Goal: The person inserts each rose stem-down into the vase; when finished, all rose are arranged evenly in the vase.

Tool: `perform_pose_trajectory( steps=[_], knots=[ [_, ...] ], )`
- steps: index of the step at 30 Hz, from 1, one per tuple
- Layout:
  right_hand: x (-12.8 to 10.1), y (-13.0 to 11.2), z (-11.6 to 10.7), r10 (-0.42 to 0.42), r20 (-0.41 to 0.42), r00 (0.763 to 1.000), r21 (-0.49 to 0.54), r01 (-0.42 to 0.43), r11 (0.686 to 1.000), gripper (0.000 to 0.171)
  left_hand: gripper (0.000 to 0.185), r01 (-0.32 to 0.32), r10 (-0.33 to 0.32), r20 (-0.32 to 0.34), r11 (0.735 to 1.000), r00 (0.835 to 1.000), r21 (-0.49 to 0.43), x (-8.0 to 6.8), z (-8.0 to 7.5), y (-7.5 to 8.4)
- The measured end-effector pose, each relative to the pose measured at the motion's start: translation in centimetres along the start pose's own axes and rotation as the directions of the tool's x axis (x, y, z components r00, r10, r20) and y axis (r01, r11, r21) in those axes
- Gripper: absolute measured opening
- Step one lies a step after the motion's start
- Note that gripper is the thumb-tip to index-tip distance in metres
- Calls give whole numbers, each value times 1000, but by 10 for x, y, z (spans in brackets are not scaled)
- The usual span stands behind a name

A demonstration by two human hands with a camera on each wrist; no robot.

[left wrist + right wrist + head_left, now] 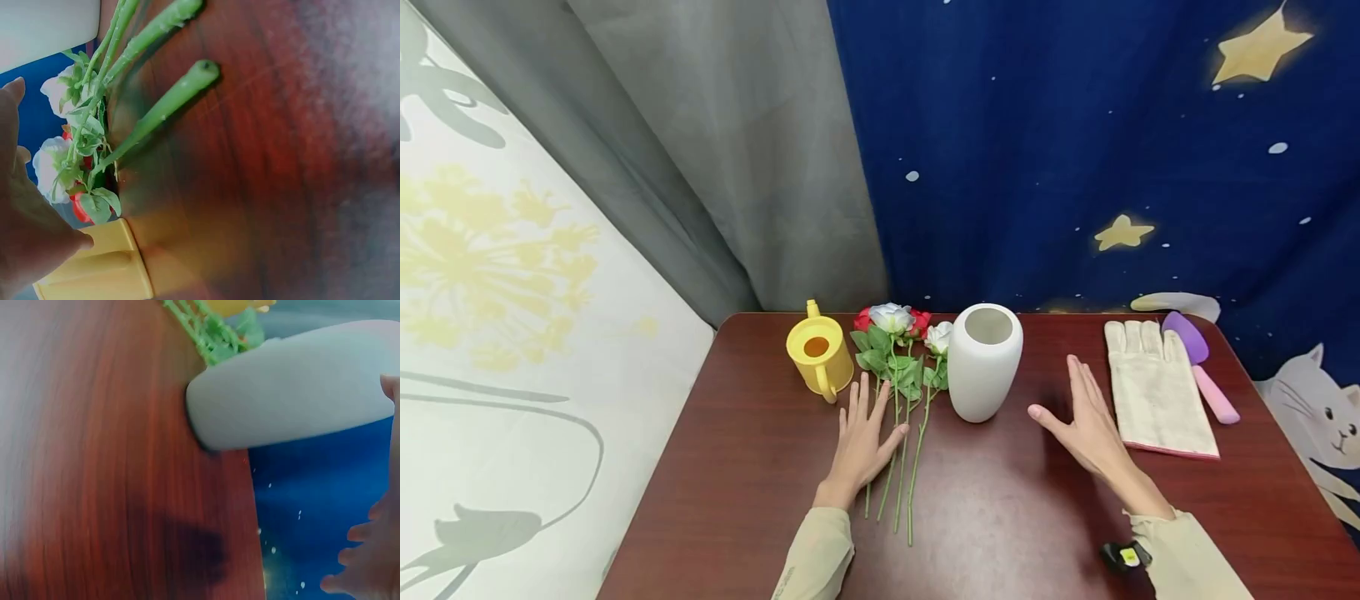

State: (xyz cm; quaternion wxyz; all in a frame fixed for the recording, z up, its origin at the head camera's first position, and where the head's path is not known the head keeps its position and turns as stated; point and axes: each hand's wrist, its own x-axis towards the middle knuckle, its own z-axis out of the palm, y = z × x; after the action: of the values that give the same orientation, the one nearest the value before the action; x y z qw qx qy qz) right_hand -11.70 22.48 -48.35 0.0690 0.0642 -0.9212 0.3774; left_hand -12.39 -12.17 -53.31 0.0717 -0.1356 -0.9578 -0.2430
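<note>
My left hand (859,446), fingers straight and spread, is over the stems of several artificial roses (891,321), with white and red blooms; whether it touches them I cannot tell. In the left wrist view the green stems (165,109) lie apart from the fingers. Just beyond the fingertips stands a yellow watering can (829,354). To the right of the flowers a white vase (985,367) stands upright, its mouth open. My right hand (1090,425) is held above the table right of the vase, fingers extended and thumb out, holding nothing; the right wrist view shows the vase (287,387) apart from it.
At the right lies a cream work glove (1157,392) with a pink hem. A small trowel with purple blade (1187,337) and pink handle (1216,396) lies beside it, partly covered. Behind the brown table (730,500) hang grey and blue curtains (1037,167).
</note>
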Motion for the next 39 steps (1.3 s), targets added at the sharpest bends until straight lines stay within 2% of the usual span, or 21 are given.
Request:
perform_pose_trajectory(
  steps=[6,10,14,18,21,24,28,35,39],
  knots=[
    [0,-17,1,15,-10,1000,153,-13,988,101,59,14,-16,-31,997,999,-73,-4,-1,2],
    [5,-32,1,-33,-44,998,280,44,959,105,54,84,-90,-38,988,995,-133,-6,2,0],
    [11,-54,-1,-82,-74,994,377,104,920,106,49,140,-157,-97,976,983,-167,-6,5,-1],
    [14,-79,-5,-99,-92,991,429,129,894,104,43,136,-172,-186,972,967,-192,-3,9,5],
    [17,-88,-4,-94,-98,991,458,129,880,102,39,128,-178,-213,965,961,-230,2,12,10],
    [24,-85,4,-63,-95,993,469,101,878,103,26,145,-198,-198,956,960,-255,7,14,15],
    [33,-75,17,-31,-96,995,440,70,895,105,11,208,-254,-164,944,953,-257,18,17,20],
    [41,-73,29,-7,-143,990,388,63,919,110,15,365,-384,-103,917,918,-162,35,18,23],
    [45,-77,31,8,-177,984,379,61,923,110,16,419,-429,-73,900,901,-120,43,17,22]
  ],
)
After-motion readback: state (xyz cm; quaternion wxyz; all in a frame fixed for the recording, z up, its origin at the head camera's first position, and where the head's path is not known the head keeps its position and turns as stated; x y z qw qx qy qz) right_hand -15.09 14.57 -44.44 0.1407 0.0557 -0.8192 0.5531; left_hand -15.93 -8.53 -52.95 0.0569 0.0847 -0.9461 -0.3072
